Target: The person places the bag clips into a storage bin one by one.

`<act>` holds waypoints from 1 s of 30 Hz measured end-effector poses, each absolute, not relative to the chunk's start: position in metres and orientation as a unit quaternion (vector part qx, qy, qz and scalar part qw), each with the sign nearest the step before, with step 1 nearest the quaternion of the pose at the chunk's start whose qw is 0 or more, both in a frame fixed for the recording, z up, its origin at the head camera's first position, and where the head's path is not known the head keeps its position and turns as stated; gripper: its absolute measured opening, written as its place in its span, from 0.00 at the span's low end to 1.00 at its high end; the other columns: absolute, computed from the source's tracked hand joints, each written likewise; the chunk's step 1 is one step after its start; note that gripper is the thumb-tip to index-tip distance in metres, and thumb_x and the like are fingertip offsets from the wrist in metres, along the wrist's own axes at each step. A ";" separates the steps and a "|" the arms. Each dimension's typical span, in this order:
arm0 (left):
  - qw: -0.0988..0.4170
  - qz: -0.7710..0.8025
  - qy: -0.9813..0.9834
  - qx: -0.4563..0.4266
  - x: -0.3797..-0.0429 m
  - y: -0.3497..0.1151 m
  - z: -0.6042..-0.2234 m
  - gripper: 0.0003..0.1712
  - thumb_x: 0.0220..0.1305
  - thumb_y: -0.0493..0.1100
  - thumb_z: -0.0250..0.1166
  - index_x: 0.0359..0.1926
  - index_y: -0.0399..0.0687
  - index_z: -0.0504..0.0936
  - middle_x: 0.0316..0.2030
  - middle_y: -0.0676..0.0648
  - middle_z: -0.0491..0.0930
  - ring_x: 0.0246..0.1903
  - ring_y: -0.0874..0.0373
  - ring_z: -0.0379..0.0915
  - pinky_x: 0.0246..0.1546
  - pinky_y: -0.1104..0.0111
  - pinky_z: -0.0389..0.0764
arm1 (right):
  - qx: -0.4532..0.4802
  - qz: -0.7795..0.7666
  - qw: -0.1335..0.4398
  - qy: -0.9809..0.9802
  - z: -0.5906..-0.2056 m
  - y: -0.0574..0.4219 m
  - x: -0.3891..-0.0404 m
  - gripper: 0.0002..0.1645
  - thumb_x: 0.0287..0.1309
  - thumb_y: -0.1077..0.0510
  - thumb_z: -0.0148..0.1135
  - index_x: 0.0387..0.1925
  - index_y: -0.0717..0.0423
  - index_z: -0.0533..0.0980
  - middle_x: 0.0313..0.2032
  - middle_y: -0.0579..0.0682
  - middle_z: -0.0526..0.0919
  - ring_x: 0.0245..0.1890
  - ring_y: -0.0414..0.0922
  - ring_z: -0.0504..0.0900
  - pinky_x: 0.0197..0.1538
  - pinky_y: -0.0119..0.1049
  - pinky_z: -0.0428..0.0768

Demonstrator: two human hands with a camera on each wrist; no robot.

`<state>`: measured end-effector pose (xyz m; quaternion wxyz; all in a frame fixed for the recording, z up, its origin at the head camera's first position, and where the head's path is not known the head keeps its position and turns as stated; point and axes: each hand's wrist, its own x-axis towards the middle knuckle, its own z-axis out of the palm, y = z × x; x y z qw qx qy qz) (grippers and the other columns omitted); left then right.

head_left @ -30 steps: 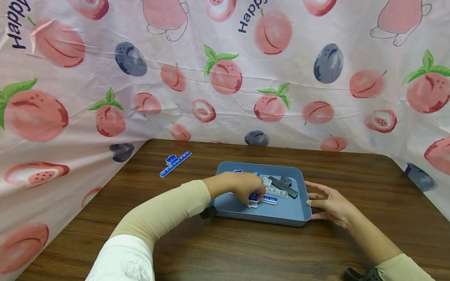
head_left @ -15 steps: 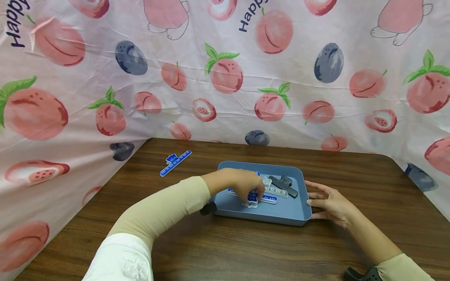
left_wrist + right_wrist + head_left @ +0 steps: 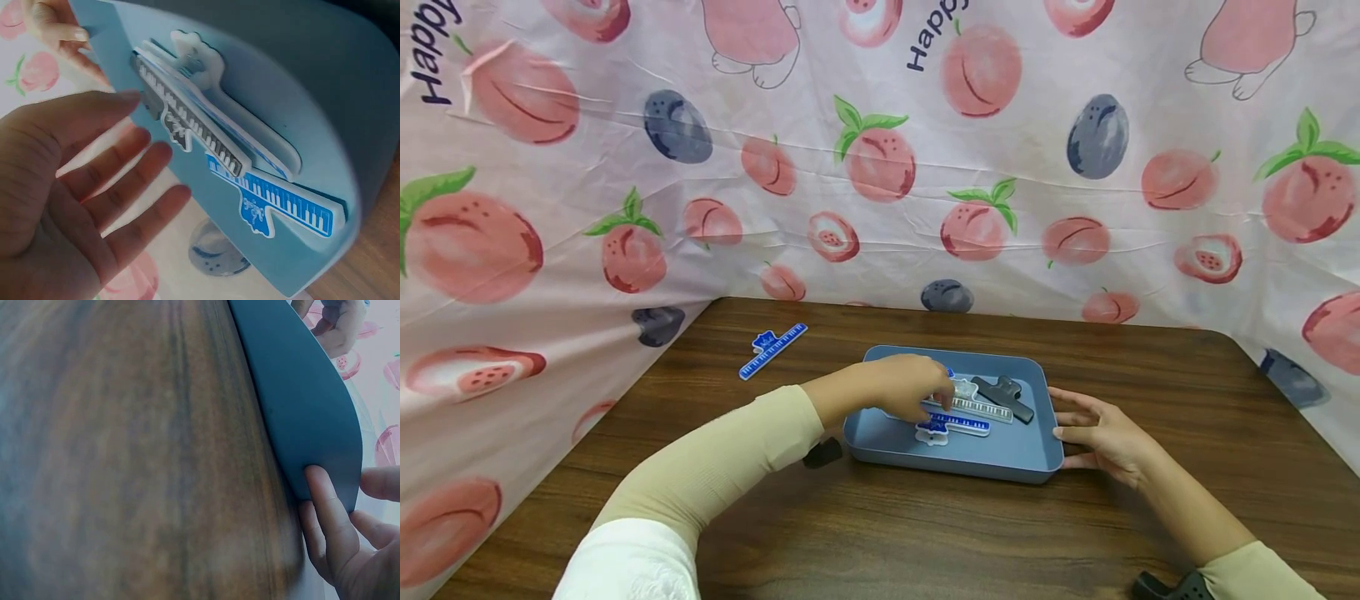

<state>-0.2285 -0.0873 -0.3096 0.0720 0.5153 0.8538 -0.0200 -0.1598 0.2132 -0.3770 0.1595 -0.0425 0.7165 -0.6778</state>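
Note:
My left hand point(image 3: 904, 387) is above the blue-grey tray point(image 3: 955, 472), its fingers loosely spread and holding nothing in the left wrist view. Just below its fingertips lies a blue clip with a piano-key pattern point(image 3: 964, 425), its white-edged handle toward the front. Behind that are a clear clip with piano keys point(image 3: 985, 409) and a black clip point(image 3: 1004, 398). Another blue clip point(image 3: 275, 199), mostly hidden by the hand in the head view, lies in the tray. My right hand point(image 3: 1103, 437) rests its extended fingers against the outside of the tray's right wall.
One more blue piano-key clip point(image 3: 772, 351) lies on the wooden table point(image 3: 925, 533), left of and behind the tray. A fruit-print cloth point(image 3: 880, 242) hangs along the back and sides of the table.
The left hand has let go of the near blue clip and drawn slightly up and left, its fingers loosening. That clip lies in the tray. The right hand stays put.

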 end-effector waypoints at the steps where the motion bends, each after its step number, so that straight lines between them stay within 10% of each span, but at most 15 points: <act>1: 0.065 -0.019 0.855 0.514 -0.227 -0.089 -0.309 0.12 0.58 0.38 0.69 0.44 0.50 0.86 0.44 0.52 0.82 0.46 0.60 0.77 0.49 0.69 0.77 | -0.043 -0.678 0.161 0.716 -0.377 0.213 -0.160 0.46 0.62 0.69 0.59 0.75 0.63 0.46 0.63 0.73 0.66 0.43 0.50 0.82 0.42 0.52 0.83; 30: -0.181 0.033 0.887 0.423 -0.215 -0.144 -0.312 0.10 0.57 0.43 0.70 0.41 0.54 0.86 0.37 0.53 0.79 0.34 0.60 0.77 0.27 0.67 0.78 | -0.041 -0.680 0.166 0.713 -0.376 0.216 -0.162 0.46 0.62 0.69 0.59 0.75 0.62 0.46 0.63 0.73 0.66 0.43 0.50 0.82 0.42 0.52 0.83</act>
